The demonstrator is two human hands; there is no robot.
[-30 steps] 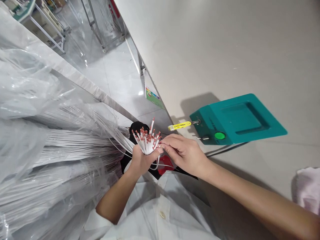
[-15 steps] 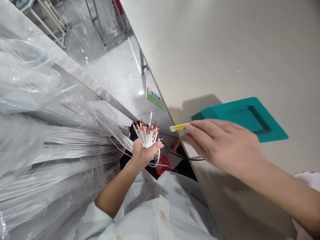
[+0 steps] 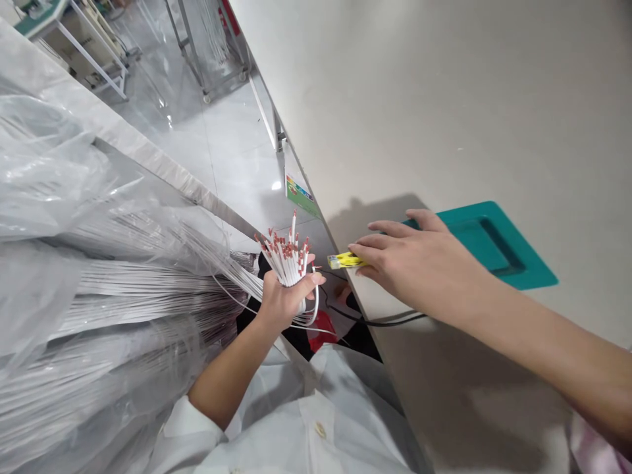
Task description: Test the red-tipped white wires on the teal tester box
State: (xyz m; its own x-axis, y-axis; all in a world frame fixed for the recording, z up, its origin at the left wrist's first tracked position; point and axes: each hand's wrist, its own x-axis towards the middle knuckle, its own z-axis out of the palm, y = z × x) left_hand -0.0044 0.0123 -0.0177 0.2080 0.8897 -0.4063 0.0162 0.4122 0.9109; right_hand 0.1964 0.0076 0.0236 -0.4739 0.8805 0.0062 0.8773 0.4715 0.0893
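Observation:
My left hand (image 3: 282, 303) is closed round a bundle of thin white wires with red tips (image 3: 286, 258), held upright just off the table's edge. My right hand (image 3: 419, 263) lies over the front of a teal box-shaped device (image 3: 488, 243) on the table. Its fingers are stretched out, and the fingertips touch a small yellow piece (image 3: 342, 261) that sticks out from the device's left side. A black cable (image 3: 390, 320) runs from the device under my right wrist.
The pale table (image 3: 444, 118) fills the right. Long white wires in clear plastic bags (image 3: 99, 283) lie piled on the left. Below are a shiny floor (image 3: 222, 145) with metal frames and a green label (image 3: 300, 194) on the table's side. Pink cloth (image 3: 592, 447) shows at the bottom right.
My right hand left the wire bundle, swung right over the teal device, then settled with its fingertips on the yellow piece. The left hand kept its hold on the bundle.

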